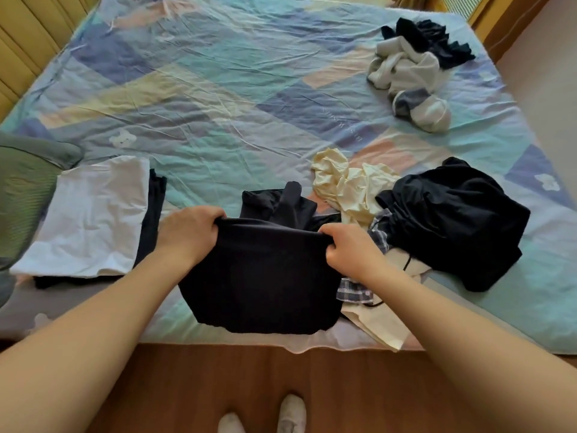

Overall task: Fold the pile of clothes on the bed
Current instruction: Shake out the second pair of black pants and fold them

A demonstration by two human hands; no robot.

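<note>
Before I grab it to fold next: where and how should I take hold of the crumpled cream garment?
Pinch the cream garment at its raised far-left lobe, coming from the bare bedsheet side. Its near-right part lies under the black clothes and the plaid piece, so pulling there would probably drag them along.

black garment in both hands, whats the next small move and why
Probably carry the black garment left onto the folded white shirt: both the left hand and the right hand grip its top edge, and it already looks folded compact.
</note>
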